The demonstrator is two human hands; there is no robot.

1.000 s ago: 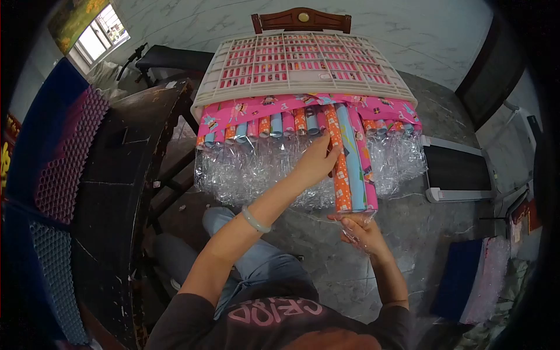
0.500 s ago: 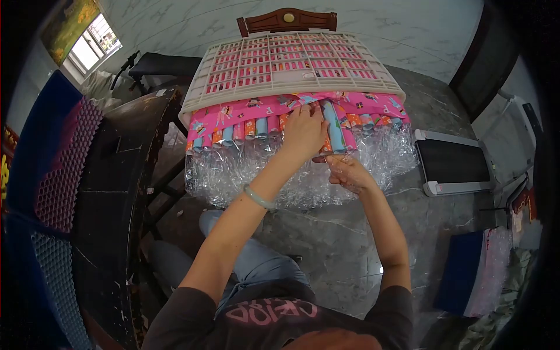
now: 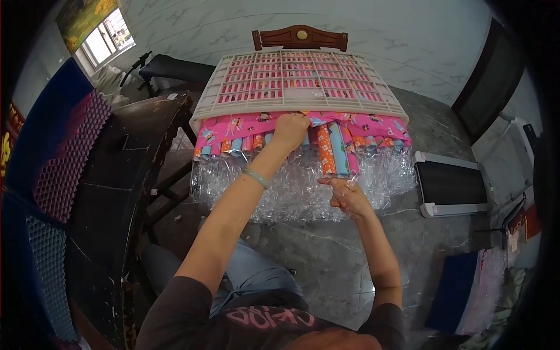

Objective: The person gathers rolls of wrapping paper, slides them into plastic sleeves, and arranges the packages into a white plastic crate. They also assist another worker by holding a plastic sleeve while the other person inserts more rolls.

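Observation:
Several wrapping paper rolls in clear plastic film stick out from under a pink printed sheet (image 3: pixel 233 129). An orange roll (image 3: pixel 327 151) and a light blue roll (image 3: pixel 338 153) reach farther toward me than the others, with a pink one beside them. My left hand (image 3: pixel 291 129) is closed, knuckles up, at the pink sheet just left of these rolls; its fingertips are hidden. Just below the near ends of the protruding rolls, my right hand (image 3: pixel 349 197) has its fingers bent together with clear plastic film (image 3: pixel 280 189) around them.
A white plastic crate (image 3: pixel 300 107) covers the pink sheet, with more pink showing through its slats. A worn black table (image 3: pixel 105 175) stands left, holding blue and pink honeycomb-textured pieces. A treadmill-like flat machine (image 3: pixel 452 184) lies right. A wooden chair back (image 3: pixel 300 38) rises behind.
My left hand has moved off the rolls, leftward onto the pink sheet. The orange roll beside the blue one is now uncovered. My right hand stays by the near roll ends. The view has tilted.

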